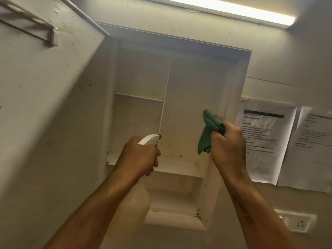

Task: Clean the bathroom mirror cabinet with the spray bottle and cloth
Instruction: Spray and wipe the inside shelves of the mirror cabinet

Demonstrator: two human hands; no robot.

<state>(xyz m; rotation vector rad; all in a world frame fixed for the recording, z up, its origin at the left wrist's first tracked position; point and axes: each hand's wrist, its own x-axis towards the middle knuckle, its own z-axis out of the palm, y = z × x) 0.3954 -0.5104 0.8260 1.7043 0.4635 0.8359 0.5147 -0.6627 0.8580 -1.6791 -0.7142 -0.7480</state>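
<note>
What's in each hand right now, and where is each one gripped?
The left hand grips the spray bottle at its neck, just below the white trigger head. The right hand holds the green cloth bunched at one end; the rest hangs loose.

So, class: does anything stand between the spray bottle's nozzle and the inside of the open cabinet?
Nothing visible does. The left hand holds the spray bottle aimed at the cabinet interior; its door is swung open, and the cloth is off to the right.

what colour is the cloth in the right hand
Green. The cloth is a plain dark green, bunched in the right hand; the head view shows it clearly.
</note>
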